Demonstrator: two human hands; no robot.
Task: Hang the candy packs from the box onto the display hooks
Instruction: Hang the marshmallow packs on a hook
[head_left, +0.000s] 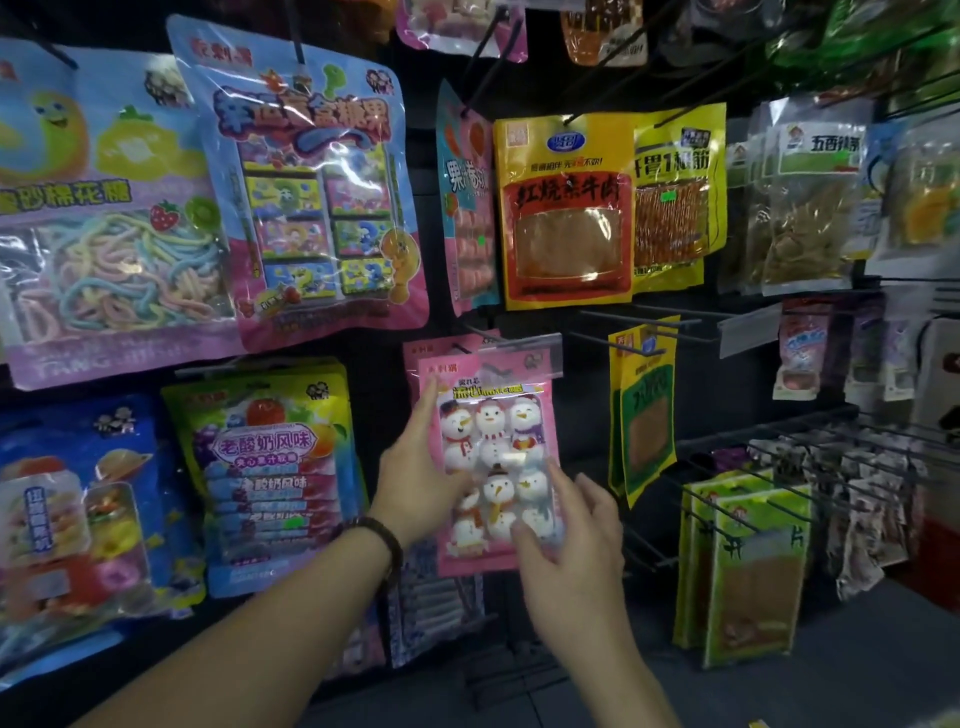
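Both forearms reach up and away from the near edge toward the display wall, meeting on the snowman candy pack (493, 431), which is held upright in the middle of the scene, just below a clear label strip (524, 347) at the front of a display hook (461, 347). Whether the pack's top hole is on the hook cannot be told. The left hand (415, 478), with a dark beaded bracelet (384, 540) at the wrist, holds the pack's left edge, its index finger stretched straight up along that edge toward the top left corner. The right hand (571, 545) pinches the lower right corner, thumb pressed on the front and the other fingers (563, 483) curled round the right edge. A second pink pack (415, 358) hangs just behind the held one. To the right are bare black hooks (639, 322) and yellow-green packs (644, 415); to the left hangs a yoghurt-flavour candy bag (270, 467).
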